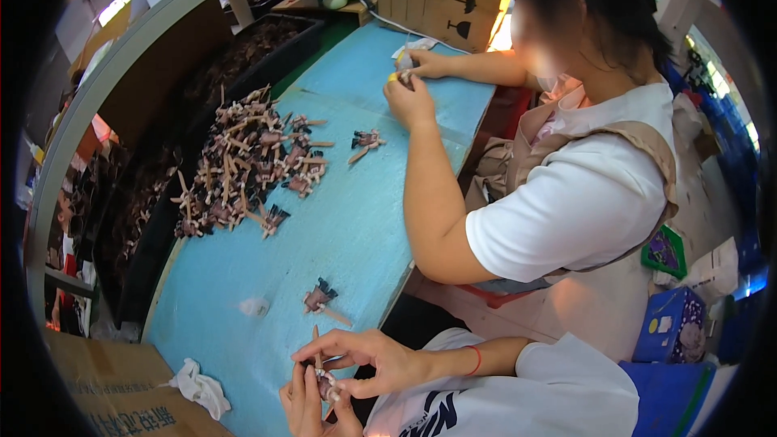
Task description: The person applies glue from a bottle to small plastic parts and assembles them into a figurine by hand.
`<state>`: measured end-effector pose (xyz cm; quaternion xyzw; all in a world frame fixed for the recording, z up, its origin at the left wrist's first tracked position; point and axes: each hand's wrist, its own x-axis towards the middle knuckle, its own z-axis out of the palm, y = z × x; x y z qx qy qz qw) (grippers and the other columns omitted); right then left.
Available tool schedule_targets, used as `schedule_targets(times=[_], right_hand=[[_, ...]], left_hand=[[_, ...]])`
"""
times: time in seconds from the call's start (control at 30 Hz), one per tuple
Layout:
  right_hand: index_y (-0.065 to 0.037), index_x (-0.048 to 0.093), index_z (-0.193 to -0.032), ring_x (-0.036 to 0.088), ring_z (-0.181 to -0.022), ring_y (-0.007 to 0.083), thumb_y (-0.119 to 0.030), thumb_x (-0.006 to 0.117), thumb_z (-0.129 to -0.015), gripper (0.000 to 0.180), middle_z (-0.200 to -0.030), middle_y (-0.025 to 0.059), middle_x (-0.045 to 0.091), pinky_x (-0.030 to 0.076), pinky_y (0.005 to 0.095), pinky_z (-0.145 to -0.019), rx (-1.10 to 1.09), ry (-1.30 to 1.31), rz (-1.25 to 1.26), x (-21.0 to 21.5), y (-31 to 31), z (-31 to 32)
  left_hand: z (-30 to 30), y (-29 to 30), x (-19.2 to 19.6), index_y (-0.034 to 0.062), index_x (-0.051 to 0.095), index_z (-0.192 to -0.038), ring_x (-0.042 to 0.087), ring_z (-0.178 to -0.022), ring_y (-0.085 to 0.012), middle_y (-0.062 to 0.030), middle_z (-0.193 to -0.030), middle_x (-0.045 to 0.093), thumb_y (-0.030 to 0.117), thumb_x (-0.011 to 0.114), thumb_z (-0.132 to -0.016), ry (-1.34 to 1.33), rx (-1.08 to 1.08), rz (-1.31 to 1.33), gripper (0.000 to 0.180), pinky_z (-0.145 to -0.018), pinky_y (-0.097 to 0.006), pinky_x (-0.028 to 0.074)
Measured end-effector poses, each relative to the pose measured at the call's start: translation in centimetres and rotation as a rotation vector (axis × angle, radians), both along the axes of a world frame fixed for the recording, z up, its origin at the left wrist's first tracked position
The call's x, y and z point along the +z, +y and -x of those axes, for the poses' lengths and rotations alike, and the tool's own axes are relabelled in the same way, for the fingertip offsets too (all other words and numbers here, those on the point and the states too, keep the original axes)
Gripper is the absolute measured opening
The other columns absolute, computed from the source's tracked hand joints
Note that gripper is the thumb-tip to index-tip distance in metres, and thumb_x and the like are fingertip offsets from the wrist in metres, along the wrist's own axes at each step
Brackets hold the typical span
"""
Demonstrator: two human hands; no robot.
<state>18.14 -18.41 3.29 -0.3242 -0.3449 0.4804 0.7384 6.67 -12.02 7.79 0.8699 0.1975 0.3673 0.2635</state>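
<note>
Two hands meet near the surface's (218, 332) near end in the head view: the right hand (376, 358) arches over, fingers pointing left; the left hand (307, 405) curls below. Both grips pinch a brown figurine (327, 386) between fingertips; another figurine (319, 298) lies just beyond.

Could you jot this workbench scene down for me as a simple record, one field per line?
Left hand: holding a small doll-like figure
Right hand: thumb and fingers on that same figure
Surface: blue tabletop
Nearby: a loose figure, lying just beyond the hands
Stock: a heap of similar figures, farther up the table
Lower left: crumpled white cloth
Company: co-worker at right, handling something small, details unclear
</note>
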Motion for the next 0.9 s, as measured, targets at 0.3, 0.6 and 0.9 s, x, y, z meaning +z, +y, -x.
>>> schedule_targets(times=[0.3,0.6,0.9], right_hand=[[-0.001,0.037,-0.127,0.043,-0.118,0.0229,0.002,0.052,-0.077,0.052,-0.127,0.0127,0.043,0.034,0.0413,-0.101,0.006,-0.047,-0.024,-0.23,-0.33,0.00],[0.000,0.035,-0.126,0.042,-0.119,0.0239,0.002,0.053,-0.078,0.052,-0.127,0.0152,0.042,0.034,0.0408,-0.102,0.011,-0.019,-0.044,-0.51,-0.47,0.09],[-0.001,0.031,-0.128,0.040,-0.121,0.0251,0.003,0.053,-0.078,0.055,-0.129,0.0158,0.041,0.033,0.0410,-0.102,-0.016,-0.009,-0.066,-0.41,-0.43,-0.04]], left_hand=[[0.07,-0.21,-0.31,-0.0061,0.059,-0.105,0.057,-0.079,-0.0304,-0.0205,-0.105,0.059,0.007,0.061,-0.078,0.006,-0.023,-0.030,0.030,-0.067,-0.036,0.047],[0.28,-0.24,-0.46,-0.0052,0.059,-0.106,0.057,-0.081,-0.0320,-0.0211,-0.109,0.058,0.014,0.061,-0.082,0.019,-0.021,-0.042,0.031,-0.067,-0.037,0.047],[0.27,0.08,-0.02,-0.0048,0.057,-0.110,0.056,-0.080,-0.0304,-0.0198,-0.113,0.056,0.011,0.063,-0.079,0.067,-0.058,-0.062,0.035,-0.067,-0.036,0.046]])
